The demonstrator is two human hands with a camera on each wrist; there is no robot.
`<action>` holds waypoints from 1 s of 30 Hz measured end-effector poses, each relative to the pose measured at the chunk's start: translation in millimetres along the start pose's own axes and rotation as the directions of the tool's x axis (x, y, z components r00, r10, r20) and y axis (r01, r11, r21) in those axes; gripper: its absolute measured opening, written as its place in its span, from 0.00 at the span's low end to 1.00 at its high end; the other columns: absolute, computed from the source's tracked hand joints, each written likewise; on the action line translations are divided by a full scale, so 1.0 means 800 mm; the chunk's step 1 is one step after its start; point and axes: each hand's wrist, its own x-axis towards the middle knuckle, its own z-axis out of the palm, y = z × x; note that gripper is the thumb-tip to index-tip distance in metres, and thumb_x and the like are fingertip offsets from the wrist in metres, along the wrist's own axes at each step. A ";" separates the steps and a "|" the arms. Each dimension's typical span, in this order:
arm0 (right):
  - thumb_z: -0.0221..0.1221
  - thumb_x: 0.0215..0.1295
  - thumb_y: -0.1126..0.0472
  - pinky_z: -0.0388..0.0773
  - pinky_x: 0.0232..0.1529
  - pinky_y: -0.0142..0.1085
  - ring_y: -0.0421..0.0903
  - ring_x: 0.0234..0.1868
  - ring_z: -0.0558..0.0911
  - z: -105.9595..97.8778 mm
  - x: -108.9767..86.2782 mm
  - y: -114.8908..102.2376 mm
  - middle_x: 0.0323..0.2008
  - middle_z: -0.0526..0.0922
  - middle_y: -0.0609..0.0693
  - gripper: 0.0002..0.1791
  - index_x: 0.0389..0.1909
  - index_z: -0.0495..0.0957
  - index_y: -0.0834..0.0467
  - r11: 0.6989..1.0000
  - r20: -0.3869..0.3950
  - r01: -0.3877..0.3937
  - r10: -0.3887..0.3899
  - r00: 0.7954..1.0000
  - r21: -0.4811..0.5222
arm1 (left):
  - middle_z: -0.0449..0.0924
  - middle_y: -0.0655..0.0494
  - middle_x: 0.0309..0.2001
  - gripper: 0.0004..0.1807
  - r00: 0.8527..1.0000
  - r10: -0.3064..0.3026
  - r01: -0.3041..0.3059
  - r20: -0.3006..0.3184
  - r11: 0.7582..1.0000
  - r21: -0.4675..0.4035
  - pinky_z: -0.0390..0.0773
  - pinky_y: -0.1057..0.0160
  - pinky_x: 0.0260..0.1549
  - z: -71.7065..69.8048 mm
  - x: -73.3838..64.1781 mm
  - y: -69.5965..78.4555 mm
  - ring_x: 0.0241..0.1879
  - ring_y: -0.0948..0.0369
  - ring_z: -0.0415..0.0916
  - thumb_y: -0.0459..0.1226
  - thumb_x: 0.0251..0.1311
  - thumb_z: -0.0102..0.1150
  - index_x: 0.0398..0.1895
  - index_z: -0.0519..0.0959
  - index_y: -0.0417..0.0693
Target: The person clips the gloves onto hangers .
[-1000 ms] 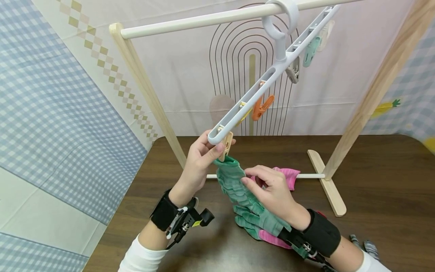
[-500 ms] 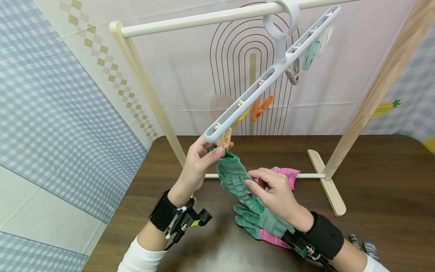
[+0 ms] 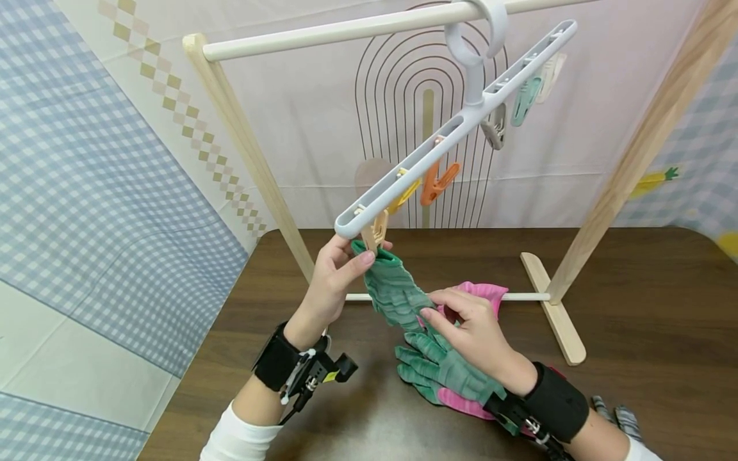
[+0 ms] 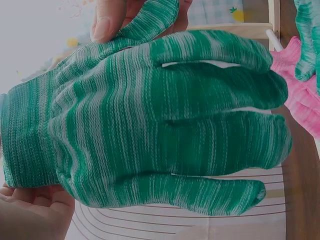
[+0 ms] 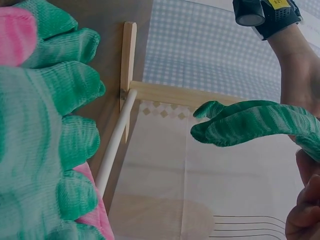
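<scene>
Green glove (image 3: 396, 291) sits cuff-up at the beige peg (image 3: 378, 226); left hand (image 3: 330, 278) pinches its cuff (image 4: 29, 135), right hand (image 3: 475, 326) its side. Peg's bite unclear; a flat cuff should clip best.

The table (image 3: 651, 320) supports a green-and-pink glove pile (image 3: 452, 374) below the right fingers (image 3: 452, 299). Rack foot (image 3: 567, 333) and grey fabric (image 3: 628, 420) rest rightward.

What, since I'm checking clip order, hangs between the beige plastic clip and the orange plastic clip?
A yellow plastic clip hangs between them; the head view shows it.
</scene>
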 end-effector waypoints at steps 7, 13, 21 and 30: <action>0.62 0.45 0.72 0.64 0.21 0.24 0.31 0.21 0.66 -0.002 -0.006 0.007 0.26 0.80 0.48 0.10 0.31 0.79 0.59 1.000 0.011 0.009 -0.009 1.000 -0.010 | 0.79 0.59 0.38 0.22 1.000 0.017 -0.017 -0.009 1.000 0.013 0.72 0.69 0.39 -0.005 -0.003 -0.005 0.41 0.65 0.75 0.35 0.55 0.46 0.54 0.63 0.40; 0.63 0.44 0.73 0.63 0.21 0.22 0.30 0.20 0.66 -0.005 -0.011 0.011 0.27 0.81 0.49 0.12 0.31 0.80 0.58 1.000 0.022 -0.004 0.004 1.000 -0.025 | 0.78 0.58 0.38 0.15 0.998 0.058 -0.057 -0.025 0.998 0.036 0.71 0.68 0.37 -0.011 -0.006 -0.008 0.42 0.62 0.74 0.36 0.55 0.43 0.47 0.67 0.49; 0.62 0.45 0.73 0.62 0.21 0.22 0.30 0.21 0.65 -0.010 -0.016 0.014 0.23 0.79 0.44 0.11 0.29 0.80 0.57 0.999 0.039 -0.030 0.032 0.999 -0.045 | 0.79 0.61 0.38 0.14 0.994 0.108 -0.107 -0.036 0.994 0.024 0.71 0.68 0.36 -0.022 -0.012 -0.015 0.35 0.66 0.74 0.32 0.56 0.39 0.45 0.67 0.49; 0.62 0.45 0.73 0.63 0.20 0.27 0.29 0.21 0.65 -0.014 -0.021 0.018 0.25 0.80 0.44 0.12 0.30 0.80 0.55 0.997 0.054 -0.043 0.046 0.997 -0.069 | 0.77 0.62 0.36 0.16 0.987 0.142 -0.143 -0.077 0.990 -0.004 0.72 0.70 0.35 -0.031 -0.016 -0.018 0.34 0.68 0.74 0.29 0.54 0.37 0.45 0.68 0.49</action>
